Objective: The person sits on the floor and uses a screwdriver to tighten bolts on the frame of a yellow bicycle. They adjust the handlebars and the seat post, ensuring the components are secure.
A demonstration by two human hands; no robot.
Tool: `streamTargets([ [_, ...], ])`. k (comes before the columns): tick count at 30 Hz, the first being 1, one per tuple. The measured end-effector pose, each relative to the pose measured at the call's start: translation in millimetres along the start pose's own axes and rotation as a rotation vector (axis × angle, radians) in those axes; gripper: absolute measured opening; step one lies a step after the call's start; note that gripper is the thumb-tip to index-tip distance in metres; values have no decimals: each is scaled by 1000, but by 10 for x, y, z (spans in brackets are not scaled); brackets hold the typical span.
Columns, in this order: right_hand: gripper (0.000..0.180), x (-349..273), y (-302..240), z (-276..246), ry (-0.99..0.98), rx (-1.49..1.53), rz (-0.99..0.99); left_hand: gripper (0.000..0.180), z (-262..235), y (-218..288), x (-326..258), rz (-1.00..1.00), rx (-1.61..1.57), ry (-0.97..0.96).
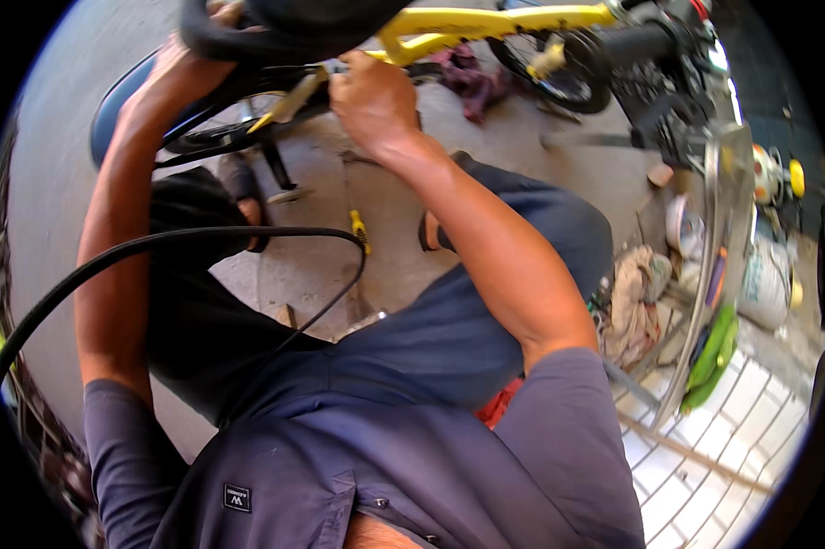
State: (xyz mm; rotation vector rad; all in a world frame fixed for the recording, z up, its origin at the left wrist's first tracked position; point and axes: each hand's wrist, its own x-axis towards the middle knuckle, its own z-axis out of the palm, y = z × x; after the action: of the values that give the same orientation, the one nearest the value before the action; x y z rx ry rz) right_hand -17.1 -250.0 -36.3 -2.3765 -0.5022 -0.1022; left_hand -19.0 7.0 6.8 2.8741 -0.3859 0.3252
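Note:
In the upper part of the view is a bicycle with a yellow frame. My left hand is at the edge of its black saddle, fingers curled around it and partly hidden. Just below the frame, my right hand is closed with its fingers bent; what it pinches is hidden. Left of that hand is a pale and yellow blade-like part, in front of the spoked wheel. A dark blue curved fender arcs around that wheel. The kickstand reaches down to the floor.
A yellow-handled tool lies on the floor between my feet. A black cable loops across my lap. Dark red cloth lies beyond. To the right stand a metal frame, a tan rag, a green item and a white sack.

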Motion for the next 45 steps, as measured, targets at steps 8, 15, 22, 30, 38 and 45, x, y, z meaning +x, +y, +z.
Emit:
streamTargets([
  [8,24,252,143,-222,-16,-180,-130,32,-393,540,235,-271,-115,-159],
  [15,30,169,-17,-202,-135,32,104,29,-318,453,143,-369,-85,-151],
  [22,31,34,35,-83,-178,74,129,28,-315,439,109,-349,-69,-177],
  [30,13,238,-107,-282,-108,119,178,27,-350,371,124,-340,-85,-200],
  [38,22,61,-75,-156,-178,212,168,29,-353,387,100,-375,-83,-215],
  [45,23,2,-122,-87,-163,180,153,30,-312,366,67,-335,-56,-136],
])
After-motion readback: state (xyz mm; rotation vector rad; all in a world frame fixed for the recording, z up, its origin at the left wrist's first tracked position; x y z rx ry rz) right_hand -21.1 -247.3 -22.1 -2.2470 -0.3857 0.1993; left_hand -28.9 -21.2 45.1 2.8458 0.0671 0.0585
